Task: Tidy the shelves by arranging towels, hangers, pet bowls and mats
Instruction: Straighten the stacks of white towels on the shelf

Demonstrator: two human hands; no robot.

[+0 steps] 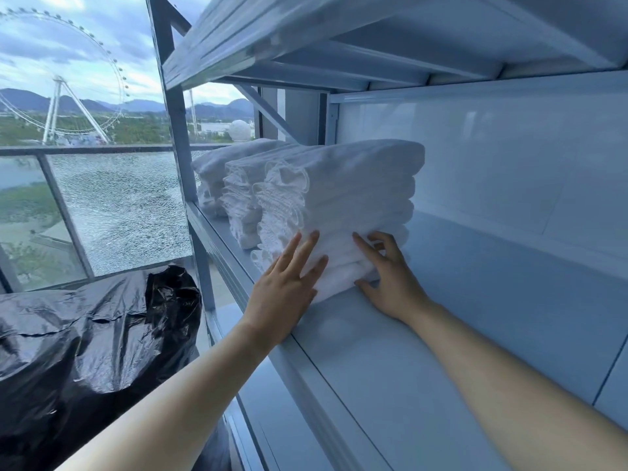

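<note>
A tall stack of folded white towels (353,195) stands on the pale blue metal shelf (390,362), with two lower white stacks (238,188) behind it to the left. My left hand (289,283) lies flat, fingers spread, against the front lower edge of the near stack. My right hand (390,280) touches the stack's lower right corner, fingers curled at the bottom towels and thumb on the shelf board. Neither hand clearly grips a towel.
Another shelf board (339,45) hangs close above the towels. A white back panel (509,171) closes the shelf behind. A crumpled black plastic bag (85,351) sits low on the left. A cracked glass railing panel (125,209) stands beyond the shelf post.
</note>
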